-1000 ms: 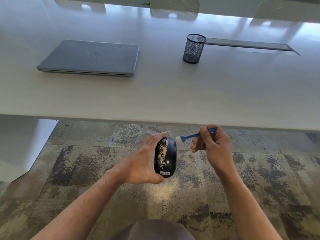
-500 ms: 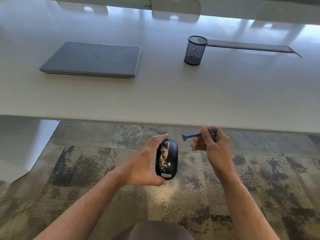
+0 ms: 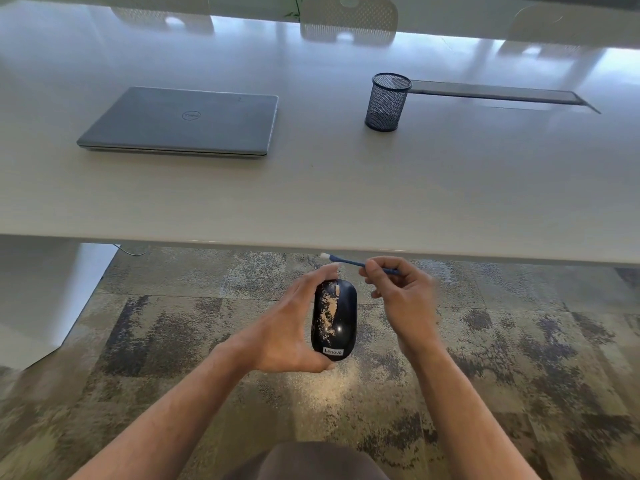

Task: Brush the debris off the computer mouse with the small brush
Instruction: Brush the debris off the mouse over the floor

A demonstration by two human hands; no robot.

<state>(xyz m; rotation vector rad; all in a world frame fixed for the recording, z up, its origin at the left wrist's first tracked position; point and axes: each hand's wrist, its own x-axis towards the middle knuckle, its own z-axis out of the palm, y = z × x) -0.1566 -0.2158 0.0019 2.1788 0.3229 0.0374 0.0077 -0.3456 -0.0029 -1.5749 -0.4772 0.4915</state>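
Mouse and brush held below the bench edge

Our left hand [image 3: 287,336] grips the debris-streaked mouse [image 3: 334,320] over carpet; our right hand [image 3: 403,296] pinches the brush [image 3: 349,260], its tip at the mouse's 12 o'clock, apart.

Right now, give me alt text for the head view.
Below the pale table's edge, the left hand holds a glossy black computer mouse streaked with tan debris, while the right hand pinches a small blue brush, bristles off the mouse. A closed grey laptop and black mesh cup sit on the table.
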